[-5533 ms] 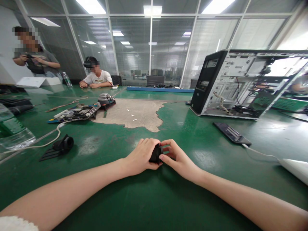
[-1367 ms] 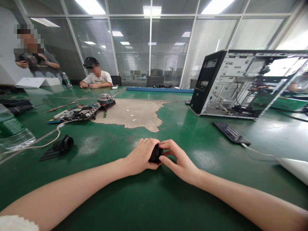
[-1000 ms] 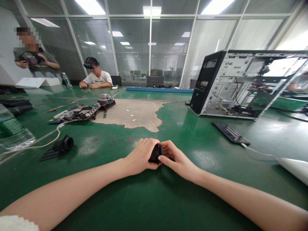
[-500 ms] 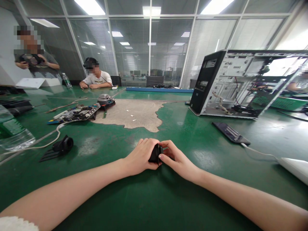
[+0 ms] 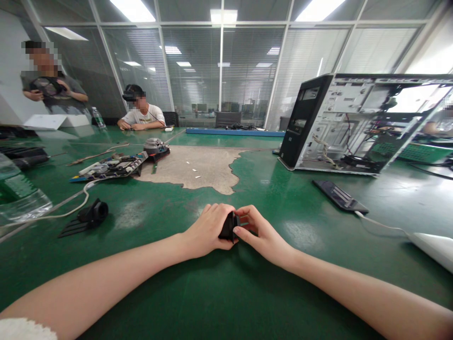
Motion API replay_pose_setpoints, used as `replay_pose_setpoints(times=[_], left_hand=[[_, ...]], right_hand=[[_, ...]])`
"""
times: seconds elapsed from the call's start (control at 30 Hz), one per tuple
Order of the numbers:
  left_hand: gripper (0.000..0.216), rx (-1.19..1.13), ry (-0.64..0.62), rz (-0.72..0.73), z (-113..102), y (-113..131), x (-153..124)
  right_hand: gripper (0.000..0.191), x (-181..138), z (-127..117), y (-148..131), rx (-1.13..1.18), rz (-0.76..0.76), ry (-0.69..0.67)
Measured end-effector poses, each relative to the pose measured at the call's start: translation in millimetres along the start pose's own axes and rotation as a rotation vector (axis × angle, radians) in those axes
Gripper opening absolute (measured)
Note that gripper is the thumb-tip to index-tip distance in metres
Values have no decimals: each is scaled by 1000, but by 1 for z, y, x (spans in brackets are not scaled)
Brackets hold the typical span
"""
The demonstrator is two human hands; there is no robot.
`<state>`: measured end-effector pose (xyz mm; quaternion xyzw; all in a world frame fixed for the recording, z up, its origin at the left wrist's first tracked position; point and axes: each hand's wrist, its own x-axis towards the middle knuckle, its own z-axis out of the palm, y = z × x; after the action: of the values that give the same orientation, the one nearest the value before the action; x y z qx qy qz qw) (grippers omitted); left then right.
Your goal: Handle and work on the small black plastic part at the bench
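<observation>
Black small part (image 5: 228, 226) at centre, on the green table (image 5: 226, 293): how is it held? (Student)

Between both hands, low over the near middle of the table. The left hand (image 5: 208, 231) is curled around its left side, fingers closed on it; the right hand (image 5: 264, 236) pinches its right edge with thumb and fingertips. Whether the part touches the table cannot be told. (Instructor)

What differs from half a second ago? (Student)

Almost nothing. Both forearms and the part keep their place; only the right fingertips sit slightly higher on the edge. Judged from that, the work is a fine adjustment done in place, with the left hand as the steady support. (Instructor)

What lies around? (Student)

Far right, an open computer case (image 5: 354, 123) with a flat black panel (image 5: 339, 196) just near of it. Far left, a circuit board (image 5: 109, 167) beside a worn bare patch (image 5: 198, 170). Near left, a black cylindrical piece (image 5: 92, 212) and a white cable (image 5: 63, 208). All lie well apart from the hands. A seated person (image 5: 141, 113) and a standing person (image 5: 53, 89) are at the far left end. (Instructor)
</observation>
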<state>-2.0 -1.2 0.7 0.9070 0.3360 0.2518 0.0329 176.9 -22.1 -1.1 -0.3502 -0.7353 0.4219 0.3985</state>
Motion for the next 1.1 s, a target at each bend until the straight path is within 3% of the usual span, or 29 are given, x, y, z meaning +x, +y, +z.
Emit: replay_pose_setpoints(times=[0.13, 0.4, 0.7, 0.97, 1.1], left_hand=[[52, 10, -5, -6, 0, -1, 0], [52, -18, -5, 5, -1, 1, 1], [51, -18, -2, -14, 1, 0, 0], [52, -21, 2, 4, -1, 1, 0], [51, -20, 9, -10, -1, 1, 0]], right_hand=[[21, 0, 0, -1, 23, 50, -54], [19, -4, 0, -4, -146, -185, 40], [24, -1, 0, -1, -34, -3, -24], [19, -3, 0, -4, -149, -173, 32], [19, -2, 0, -1, -122, -140, 50]])
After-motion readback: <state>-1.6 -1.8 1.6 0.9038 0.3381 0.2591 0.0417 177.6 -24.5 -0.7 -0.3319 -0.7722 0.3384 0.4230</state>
